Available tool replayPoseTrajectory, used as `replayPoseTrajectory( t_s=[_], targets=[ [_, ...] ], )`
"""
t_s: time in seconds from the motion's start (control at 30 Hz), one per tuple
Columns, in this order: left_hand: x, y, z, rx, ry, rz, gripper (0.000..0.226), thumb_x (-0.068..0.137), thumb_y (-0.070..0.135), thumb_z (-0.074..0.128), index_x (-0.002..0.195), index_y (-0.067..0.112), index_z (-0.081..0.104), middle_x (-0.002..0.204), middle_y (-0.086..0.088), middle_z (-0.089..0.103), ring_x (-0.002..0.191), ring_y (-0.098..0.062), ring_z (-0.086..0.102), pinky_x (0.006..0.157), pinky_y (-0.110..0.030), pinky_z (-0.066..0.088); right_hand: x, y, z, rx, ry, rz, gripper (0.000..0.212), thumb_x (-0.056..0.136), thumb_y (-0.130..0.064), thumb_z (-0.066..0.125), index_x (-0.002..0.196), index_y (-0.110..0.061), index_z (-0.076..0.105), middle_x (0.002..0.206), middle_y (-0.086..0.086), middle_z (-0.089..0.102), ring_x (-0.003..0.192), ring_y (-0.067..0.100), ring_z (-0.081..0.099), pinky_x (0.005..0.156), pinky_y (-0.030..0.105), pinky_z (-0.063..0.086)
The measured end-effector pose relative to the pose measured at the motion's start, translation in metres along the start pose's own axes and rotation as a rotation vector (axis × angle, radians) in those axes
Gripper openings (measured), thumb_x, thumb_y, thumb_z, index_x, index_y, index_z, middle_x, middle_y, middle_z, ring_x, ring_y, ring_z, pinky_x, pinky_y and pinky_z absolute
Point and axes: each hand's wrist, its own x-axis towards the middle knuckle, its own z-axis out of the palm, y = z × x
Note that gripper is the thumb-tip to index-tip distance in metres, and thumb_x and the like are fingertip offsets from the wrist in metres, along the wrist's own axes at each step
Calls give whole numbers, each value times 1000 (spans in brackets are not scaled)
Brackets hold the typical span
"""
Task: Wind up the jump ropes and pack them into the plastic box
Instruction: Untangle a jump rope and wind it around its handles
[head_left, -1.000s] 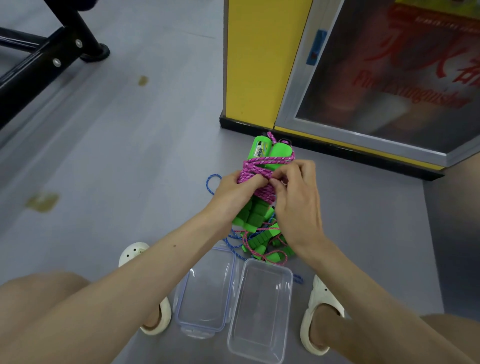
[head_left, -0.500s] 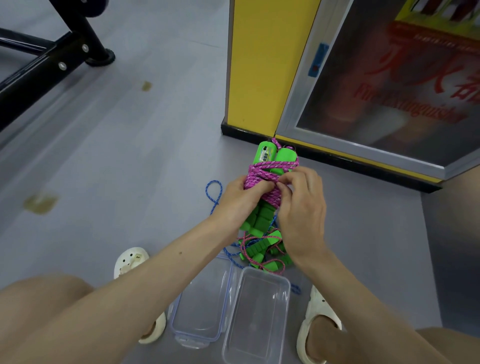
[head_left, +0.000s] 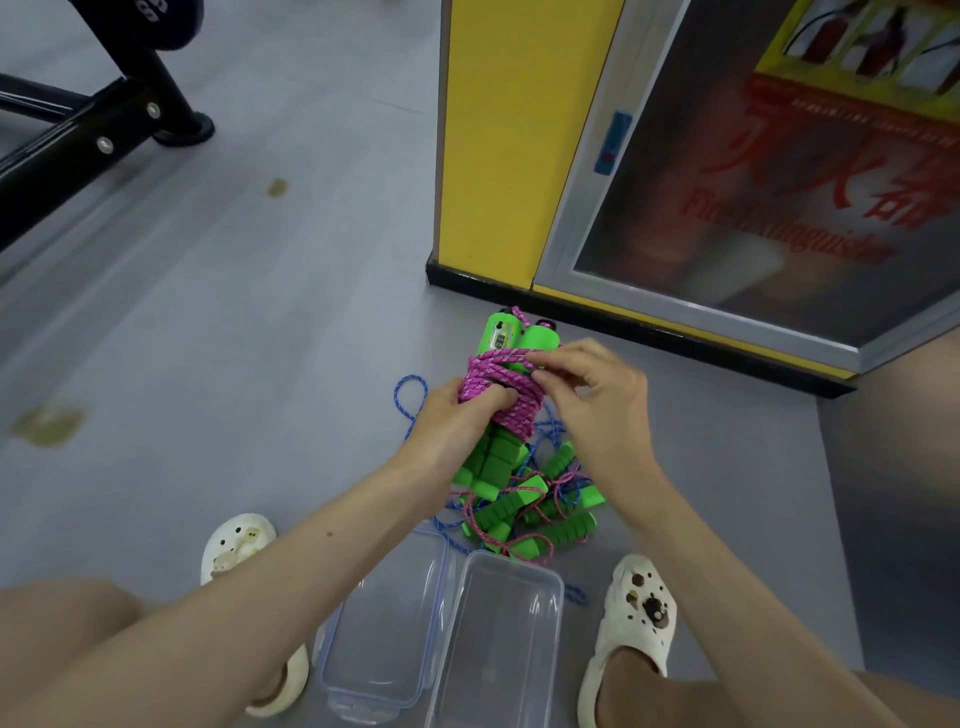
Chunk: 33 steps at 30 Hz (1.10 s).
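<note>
1. While the left grip (head_left: 457, 415) is curled round the green handles (head_left: 511, 332) with its thumb pressing on the pink rope (head_left: 498, 384), the right grip (head_left: 597, 400) pinches the topmost turn just beside the handle tops. Both grips are closed on the one bundle.
2. The step in hand looks like finishing the winding and fixing the loose end. To do it well, hold the thumb down on the coils so that none slackens. Then draw the last turn snug and tuck the end under a neighbouring turn.
3. Turns are best laid side by side. Several cross here, and a fat bundle may sit badly in the box (head_left: 558, 623).
4. The bundle is held up off the floor between the grips. The left grip is below and to the left of the coils, and the right is at their upper right, its fingertips (head_left: 545, 364) on the cord.
5. The box stands open between the feet and holds no rope yet, with its lid (head_left: 384, 623) touching it on the left. A pile (head_left: 535, 509) of unwound ropes lies between bundle and box, so most of the packing appears to remain.
</note>
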Motion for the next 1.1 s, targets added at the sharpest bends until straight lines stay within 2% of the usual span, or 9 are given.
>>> replayPoseTrajectory(
  t_s=[0.1, 0.23, 0.37, 0.47, 0.57, 0.73, 0.83, 0.97, 1.1],
  targets=[
    [0, 2, 0, 53, -48, -5, 9, 87, 20, 64, 94, 14, 65, 78, -4, 71, 59, -14, 67, 50, -22, 51, 4, -2, -10, 14, -98, 45, 23, 77, -1, 72, 96, -13, 75, 84, -1, 55, 76, -7, 51, 68, 6, 37],
    [1, 6, -3, 171, -119, 53, 9, 87, 16, 64, 96, 14, 64, 78, -2, 71, 61, -11, 68, 53, -21, 51, 7, 0, -26, -49, -238, 150, 40, 77, -16, 76, 112, -32, 65, 102, 1, 40, 94, 5, 40, 80, 1, 27],
    [1, 4, -2, 258, -147, 60, 15, 86, 16, 65, 100, 12, 63, 79, 0, 70, 61, -8, 66, 54, -20, 51, 6, 1, -32, -115, -311, 213, 20, 75, -19, 77, 92, -25, 69, 102, -1, 34, 103, 9, 31, 84, 10, 24],
    [2, 2, 1, 302, -137, 62, 19, 86, 17, 66, 103, 10, 63, 80, -1, 70, 63, -10, 67, 57, -22, 52, -1, 3, -25, -149, -250, 186, 16, 78, -16, 75, 86, -21, 62, 100, -3, 37, 101, 8, 34, 83, 10, 25],
    [1, 3, 4, 290, -118, 35, 16, 86, 19, 65, 99, 10, 63, 78, -3, 70, 62, -12, 67, 56, -23, 52, -10, 4, -16, -260, -134, 95, 13, 83, -13, 68, 86, -18, 56, 94, -4, 47, 92, 13, 46, 78, 22, 37],
    [-3, 5, 14, 233, -103, 39, 19, 86, 18, 65, 101, 5, 64, 82, -9, 71, 62, -15, 68, 55, -23, 55, -18, 3, -15, -718, 37, -272, 22, 73, 2, 73, 81, -8, 55, 73, 6, 55, 60, 22, 50, 56, 28, 32],
    [-9, 8, 20, 118, -118, 38, 13, 87, 13, 63, 97, 4, 65, 73, -7, 70, 54, -14, 66, 49, -22, 52, -20, 7, -14, -856, 129, -402, 30, 72, 3, 74, 85, -6, 49, 69, 6, 50, 55, 20, 46, 51, 29, 34],
    [-12, 9, 21, -14, -76, 10, 11, 88, 12, 62, 93, 3, 66, 69, -9, 70, 52, -18, 66, 46, -24, 52, -19, 6, -11, -835, 158, -410, 37, 67, 3, 78, 92, -6, 52, 72, 6, 55, 57, 22, 52, 50, 30, 43],
    [-5, 3, 14, 105, 39, 90, 9, 87, 16, 63, 81, 10, 63, 68, -5, 65, 57, -18, 62, 54, -29, 53, -26, -4, -2, -553, 94, -192, 10, 86, -13, 59, 93, -7, 64, 77, 4, 62, 60, 20, 58, 49, 30, 47]
  ],
)
